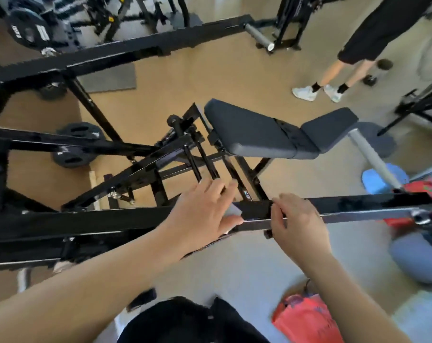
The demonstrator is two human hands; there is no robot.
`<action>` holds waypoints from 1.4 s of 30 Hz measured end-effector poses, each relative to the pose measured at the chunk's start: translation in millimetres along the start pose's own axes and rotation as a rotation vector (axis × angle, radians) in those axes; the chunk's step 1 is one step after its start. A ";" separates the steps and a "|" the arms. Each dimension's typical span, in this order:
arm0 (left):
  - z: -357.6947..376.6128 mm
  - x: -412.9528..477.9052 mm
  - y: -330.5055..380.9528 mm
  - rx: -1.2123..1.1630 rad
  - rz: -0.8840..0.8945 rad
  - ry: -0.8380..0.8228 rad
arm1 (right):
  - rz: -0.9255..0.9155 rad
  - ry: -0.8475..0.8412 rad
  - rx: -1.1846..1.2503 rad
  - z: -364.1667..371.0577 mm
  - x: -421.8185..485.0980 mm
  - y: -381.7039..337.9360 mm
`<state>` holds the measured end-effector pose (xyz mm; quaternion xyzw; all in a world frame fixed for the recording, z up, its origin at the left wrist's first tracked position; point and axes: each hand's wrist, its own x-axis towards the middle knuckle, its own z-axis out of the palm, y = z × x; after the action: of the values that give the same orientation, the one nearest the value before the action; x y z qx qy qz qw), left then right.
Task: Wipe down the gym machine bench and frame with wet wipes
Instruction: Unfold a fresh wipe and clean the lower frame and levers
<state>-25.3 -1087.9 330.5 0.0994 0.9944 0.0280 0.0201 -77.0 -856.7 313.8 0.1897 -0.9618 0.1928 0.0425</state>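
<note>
here, a gym room spreads out: a tan floor with a grey mat under black machines. the largest thing is the machine frame, glossy black beams crossing the view. its near bar runs left to right just in front of the person. beyond that bar sits the dark padded bench, seat and back angled. weight plates sit low at left by the frame, another person stands at upper right, and an orange bag lies at the bottom. the left hand lies flat, fingers straight, pressing a white wet wipe onto the near bar. just beside it, the right hand curls its fingers over the same bar, gripping it.
</note>
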 end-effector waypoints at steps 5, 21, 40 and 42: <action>28.0 13.0 27.0 0.073 0.220 0.039 | 0.010 0.113 0.133 3.3 -18.5 51.8; 31.2 135.8 106.5 -0.700 0.363 -0.232 | 0.723 0.326 0.459 -25.2 -44.6 82.6; -0.3 176.2 80.7 -0.549 0.359 -0.666 | 1.092 0.480 0.906 25.8 35.7 42.1; -1.3 183.2 81.4 -0.614 0.329 -0.645 | 1.102 0.444 0.784 21.2 46.3 63.2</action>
<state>-188.7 -971.9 330.4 0.2485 0.8544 0.2910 0.3515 -144.1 -827.2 279.1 -0.3666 -0.7463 0.5520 0.0624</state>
